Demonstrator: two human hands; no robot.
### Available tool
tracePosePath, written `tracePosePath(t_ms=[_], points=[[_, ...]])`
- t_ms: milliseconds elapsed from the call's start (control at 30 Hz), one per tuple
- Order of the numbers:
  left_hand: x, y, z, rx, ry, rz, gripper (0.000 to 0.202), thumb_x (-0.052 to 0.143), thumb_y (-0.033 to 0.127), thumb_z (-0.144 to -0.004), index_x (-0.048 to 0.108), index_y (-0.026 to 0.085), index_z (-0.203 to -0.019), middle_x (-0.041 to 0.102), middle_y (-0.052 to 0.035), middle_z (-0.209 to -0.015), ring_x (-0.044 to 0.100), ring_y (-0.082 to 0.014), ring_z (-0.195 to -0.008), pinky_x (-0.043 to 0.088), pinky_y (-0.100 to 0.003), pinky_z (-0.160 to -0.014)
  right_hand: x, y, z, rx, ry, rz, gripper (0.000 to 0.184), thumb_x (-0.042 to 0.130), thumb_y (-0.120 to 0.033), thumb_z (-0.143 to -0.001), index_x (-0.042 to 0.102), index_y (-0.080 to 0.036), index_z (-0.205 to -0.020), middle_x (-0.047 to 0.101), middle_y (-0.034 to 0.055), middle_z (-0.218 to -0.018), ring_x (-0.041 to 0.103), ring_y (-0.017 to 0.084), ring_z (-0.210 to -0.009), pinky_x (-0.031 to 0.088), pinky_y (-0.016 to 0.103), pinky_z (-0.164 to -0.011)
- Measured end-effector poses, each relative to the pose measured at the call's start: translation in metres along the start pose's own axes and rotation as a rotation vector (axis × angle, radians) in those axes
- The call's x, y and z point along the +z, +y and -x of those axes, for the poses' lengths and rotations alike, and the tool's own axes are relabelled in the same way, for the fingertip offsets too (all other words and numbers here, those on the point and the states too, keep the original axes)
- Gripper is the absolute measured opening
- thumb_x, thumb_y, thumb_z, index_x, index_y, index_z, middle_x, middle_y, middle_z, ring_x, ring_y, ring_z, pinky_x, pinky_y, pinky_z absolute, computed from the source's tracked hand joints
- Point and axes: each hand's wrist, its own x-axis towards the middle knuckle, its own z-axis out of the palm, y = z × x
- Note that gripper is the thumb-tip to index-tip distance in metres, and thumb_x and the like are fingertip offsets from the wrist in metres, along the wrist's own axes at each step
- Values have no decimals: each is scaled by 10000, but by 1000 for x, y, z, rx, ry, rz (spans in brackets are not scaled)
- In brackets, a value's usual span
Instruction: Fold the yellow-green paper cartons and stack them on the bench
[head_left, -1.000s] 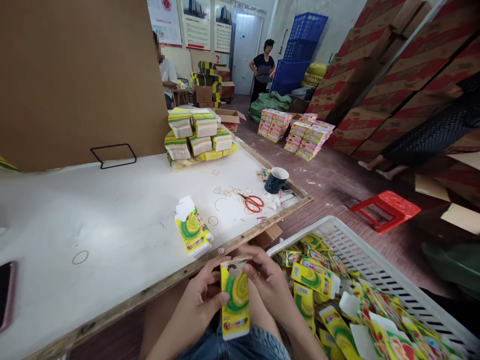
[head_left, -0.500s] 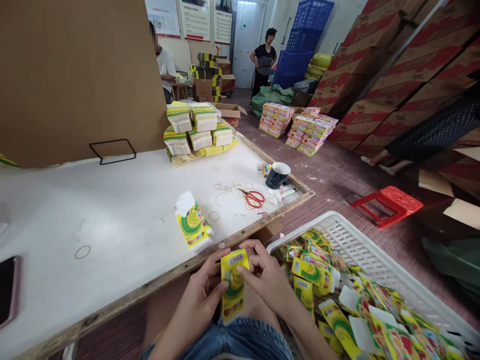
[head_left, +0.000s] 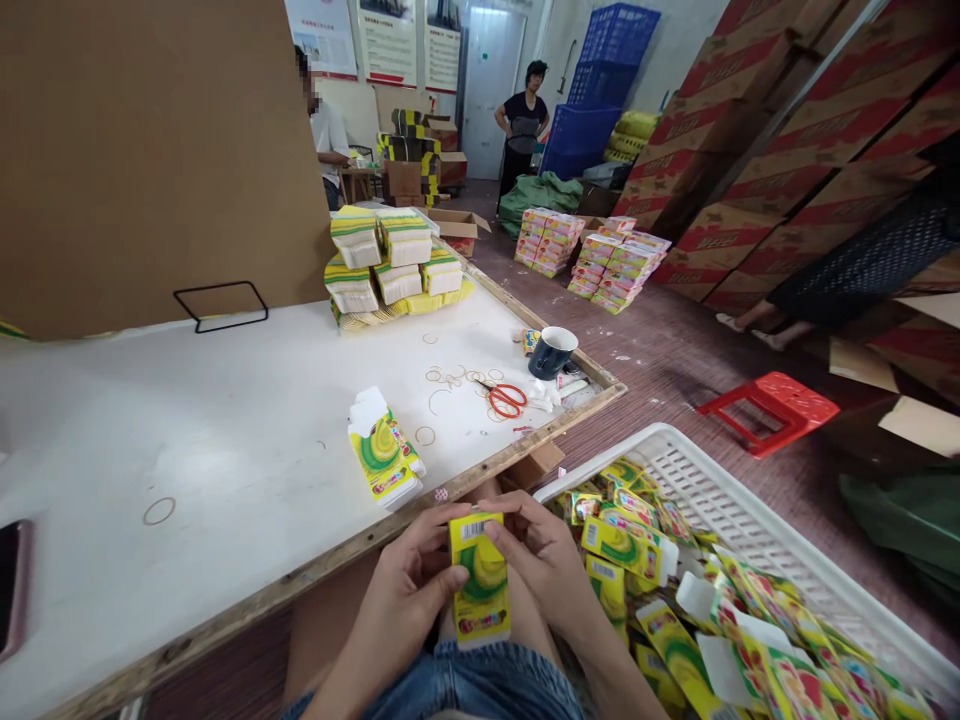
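Observation:
Between my two hands, above my lap, is a small yellow and green carton (head_left: pixel 481 590) with a barcode at its upper end. My left hand (head_left: pixel 409 590) grips its left side, thumb on the front. My right hand (head_left: pixel 536 555) holds the upper right edge, with its thumb near the barcode. The fingers behind the carton are partly hidden. On the table just beyond lies a small stack of similar flat cartons (head_left: pixel 382 452), white flaps outward. To my right, a white plastic basket (head_left: pixel 720 475) holds many such cartons (head_left: pixel 630 545) in a loose heap.
On the white table (head_left: pixel 247 430) are red-handled scissors (head_left: pixel 508 400), rubber bands (head_left: pixel 446 377), a dark mug (head_left: pixel 553 353), a phone (head_left: pixel 13 585) and bundled cartons (head_left: pixel 397 240). A red stool (head_left: pixel 780 410) stands on the floor. Several people and stacked boxes (head_left: pixel 810 150) are farther off.
The carton has tilted and turned slightly, showing more of its width and its lower printed lettering. My right thumb has moved up toward the barcode. The view has shifted a little.

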Motion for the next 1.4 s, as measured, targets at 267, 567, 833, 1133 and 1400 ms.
tracePosePath(t_ms=[267,567,833,1133,1400], points=[[-21,7,-4,232,265,-686,387,567,296,-868,574,261,-1253,579,-71,-1334,505,-265,-1254,378,-420,-1086,-67,-13,6,-129,311,651,213,549,-377,-861,693,-228,-908,661,76,-886,586,241,-817,446,395,-793],[-88,8,-22,134,346,-1263,305,514,332,-877,665,213,-1113,632,-91,-1281,582,-278,-1183,457,-462,-1015,-66,1,4,-6,225,638,243,555,-409,-842,675,-224,-944,656,51,-812,555,196,-658,438,311,-604],[-87,3,-15,204,292,-1232,281,525,288,-878,684,255,-1108,673,-50,-1227,608,-237,-1155,478,-421,-1010,1,2,-9,55,-19,344,228,542,-373,-872,663,-200,-957,641,18,-741,542,171,-658,414,275,-604],[-104,13,-24,254,198,-1137,217,611,291,-817,738,289,-993,702,-46,-1139,632,-252,-1069,506,-418,-956,13,10,-5,52,-48,289,218,561,-362,-854,687,-197,-918,639,9,-707,530,152,-611,401,247,-544],[-113,24,-30,236,106,-1090,180,603,296,-824,777,302,-780,711,-51,-1106,632,-250,-1045,512,-404,-928,21,10,-4,63,-87,259,207,561,-352,-855,678,-187,-898,627,8,-695,531,149,-616,406,251,-561]])
